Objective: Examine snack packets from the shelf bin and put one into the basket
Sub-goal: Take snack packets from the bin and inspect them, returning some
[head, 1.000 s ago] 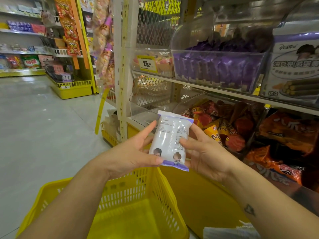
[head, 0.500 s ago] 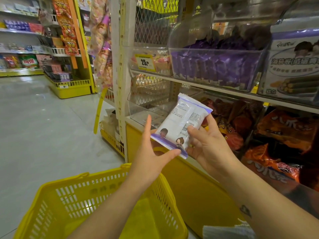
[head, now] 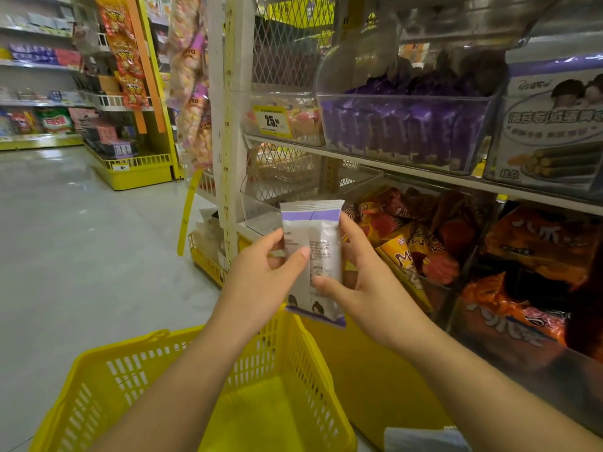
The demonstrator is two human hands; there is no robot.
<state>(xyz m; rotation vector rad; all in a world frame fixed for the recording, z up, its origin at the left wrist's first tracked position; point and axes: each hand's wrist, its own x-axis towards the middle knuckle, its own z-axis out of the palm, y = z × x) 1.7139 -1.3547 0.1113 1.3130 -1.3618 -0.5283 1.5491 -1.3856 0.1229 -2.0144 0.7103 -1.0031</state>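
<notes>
Packet (head: 315,256) under examination, not yet in basket (head: 137,363).
Just above the yellow basket's far corner, the left hand (head: 261,285) and the right hand (head: 362,288) both pinch the white-and-purple packet upright; I judge only the placing remains.

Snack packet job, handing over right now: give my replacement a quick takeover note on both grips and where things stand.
Left grip: pinches the snack packet at its left edge, thumb in front.
Right grip: holds its right edge, thumb in front.
Packet: upright, printed back towards the camera, just above the far rim of the yellow basket.
Done: packet in hand, being examined.
Left: lower it into the basket.
</notes>
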